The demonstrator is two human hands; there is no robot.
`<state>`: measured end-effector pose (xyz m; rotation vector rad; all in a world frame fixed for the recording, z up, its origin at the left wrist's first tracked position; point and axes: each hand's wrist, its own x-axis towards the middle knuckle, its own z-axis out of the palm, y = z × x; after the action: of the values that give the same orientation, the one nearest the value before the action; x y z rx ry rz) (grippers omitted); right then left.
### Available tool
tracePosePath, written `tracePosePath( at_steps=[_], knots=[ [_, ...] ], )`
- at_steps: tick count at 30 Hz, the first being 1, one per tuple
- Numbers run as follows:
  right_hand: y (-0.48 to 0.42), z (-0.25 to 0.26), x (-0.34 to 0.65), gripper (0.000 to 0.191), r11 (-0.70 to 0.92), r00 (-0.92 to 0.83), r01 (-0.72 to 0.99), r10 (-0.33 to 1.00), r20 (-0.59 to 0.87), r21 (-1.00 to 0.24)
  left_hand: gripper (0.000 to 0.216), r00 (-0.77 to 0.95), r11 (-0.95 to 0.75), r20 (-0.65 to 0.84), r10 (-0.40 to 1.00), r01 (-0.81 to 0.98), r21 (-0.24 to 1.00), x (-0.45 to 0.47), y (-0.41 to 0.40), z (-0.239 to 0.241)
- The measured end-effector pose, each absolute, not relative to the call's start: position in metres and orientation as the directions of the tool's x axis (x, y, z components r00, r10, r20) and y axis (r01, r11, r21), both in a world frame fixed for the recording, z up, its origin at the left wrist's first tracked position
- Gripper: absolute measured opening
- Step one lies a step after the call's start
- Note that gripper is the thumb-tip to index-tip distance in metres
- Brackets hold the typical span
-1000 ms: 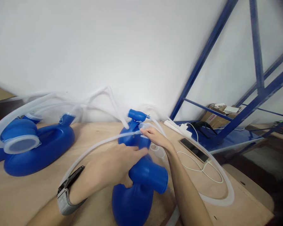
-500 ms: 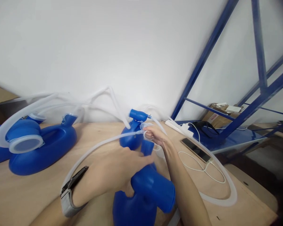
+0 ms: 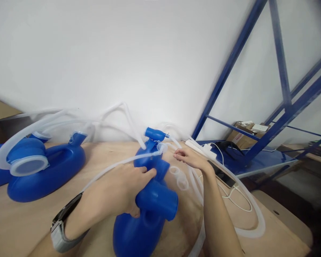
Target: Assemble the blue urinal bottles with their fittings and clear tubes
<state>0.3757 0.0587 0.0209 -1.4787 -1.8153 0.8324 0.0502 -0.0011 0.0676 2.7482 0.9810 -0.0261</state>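
My left hand (image 3: 120, 191) grips the neck of a blue plastic vessel (image 3: 141, 228) that lies on the wooden table (image 3: 26, 221), just behind its wide blue spout (image 3: 160, 200). A thin clear tube (image 3: 115, 166) runs over the vessel to a blue fitting (image 3: 153, 134) at its far end. My right hand (image 3: 189, 157) hovers just right of that fitting, fingers loosely curled, and I cannot see anything in it. Two clear rings (image 3: 178, 177) lie on the table below it.
A second blue vessel (image 3: 45, 171) with a capped opening and thick clear hoses (image 3: 24, 134) sits at the left. A phone (image 3: 224, 177), a white cable (image 3: 238, 200) and a power strip (image 3: 200, 149) lie right of my arm. Blue shelf struts (image 3: 224, 75) rise at the right.
My right hand has come off the tube at the blue fitting and moved right. The vessel has tilted and shifted left in my left hand.
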Motion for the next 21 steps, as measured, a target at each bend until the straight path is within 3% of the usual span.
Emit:
tracePosePath(
  at_steps=[3,5,9,12,15,18,21],
  knots=[
    [0.033,0.046,0.358,0.033,0.286,-0.291,0.538,0.946,0.144,-0.793,0.068,0.728,-0.698,-0.141,0.67,0.684,0.214,0.043,0.001,0.07],
    [0.014,0.061,0.341,0.043,0.372,-0.456,0.509,0.881,0.123,-0.777,0.068,0.706,-0.669,-0.172,0.687,0.707,0.228,0.041,0.004,0.071],
    [0.002,0.064,0.309,0.126,0.552,-0.641,0.564,0.761,0.094,-0.614,0.075,0.732,-0.691,-0.205,0.649,0.681,0.244,0.04,0.01,0.073],
    [0.014,0.044,0.295,0.146,0.643,-0.76,0.511,0.648,0.05,-0.571,0.083,0.745,-0.694,-0.221,0.63,0.667,0.271,0.041,0.01,0.078],
    [0.021,0.015,0.291,0.142,0.705,-0.824,0.49,0.567,-0.007,-0.513,0.085,0.736,-0.67,-0.225,0.638,0.675,0.309,0.043,0.011,0.079],
    [0.02,-0.008,0.29,0.121,0.757,-0.82,0.533,0.573,-0.008,-0.379,0.078,0.777,-0.711,-0.204,0.596,0.629,0.314,0.047,0.014,0.072],
    [0.016,-0.017,0.29,0.1,0.797,-0.83,0.539,0.558,-0.008,-0.272,0.074,0.832,-0.772,-0.073,0.55,0.54,0.334,0.049,0.018,0.056]
  ],
)
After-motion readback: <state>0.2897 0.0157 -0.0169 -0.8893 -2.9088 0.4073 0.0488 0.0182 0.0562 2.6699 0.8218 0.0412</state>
